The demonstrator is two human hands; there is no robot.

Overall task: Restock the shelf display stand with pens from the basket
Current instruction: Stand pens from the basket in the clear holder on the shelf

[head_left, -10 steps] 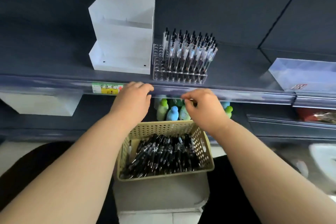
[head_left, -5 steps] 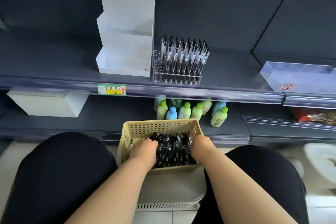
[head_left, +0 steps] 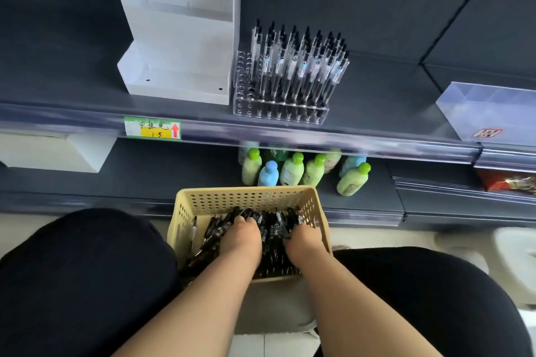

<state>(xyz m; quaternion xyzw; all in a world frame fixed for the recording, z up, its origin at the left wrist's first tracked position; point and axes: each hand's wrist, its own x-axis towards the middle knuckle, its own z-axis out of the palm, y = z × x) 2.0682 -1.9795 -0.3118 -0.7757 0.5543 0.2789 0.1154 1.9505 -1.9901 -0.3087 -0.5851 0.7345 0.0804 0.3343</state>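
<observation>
A cream perforated basket (head_left: 246, 197) sits low in the middle of the view, between the person's dark-clad knees, and serves as the landmark here. Up and to the left of the basket, a yellow and green price label (head_left: 152, 130) is fixed to the front edge of the upper shelf (head_left: 377, 101). Above the label and still left of the basket, an empty white stepped holder (head_left: 179, 38) stands on that shelf. Directly above the basket, touching the holder's right side, is the clear display stand (head_left: 280, 109), its holes mostly filled with upright black-tipped pens; the leftmost column of holes stands empty. Just behind the basket, on the lower shelf, stand green and blue bottles (head_left: 293, 171).

Inside the basket lies a heap of loose black pens (head_left: 214, 229). The left hand (head_left: 240, 238) is sunk into the heap at the basket's middle, fingers curled down among the pens; whether it grips any cannot be told. The right hand (head_left: 304, 243) is pressed into the pens at the basket's right side, fingertips hidden, its grasp likewise unclear.
</observation>
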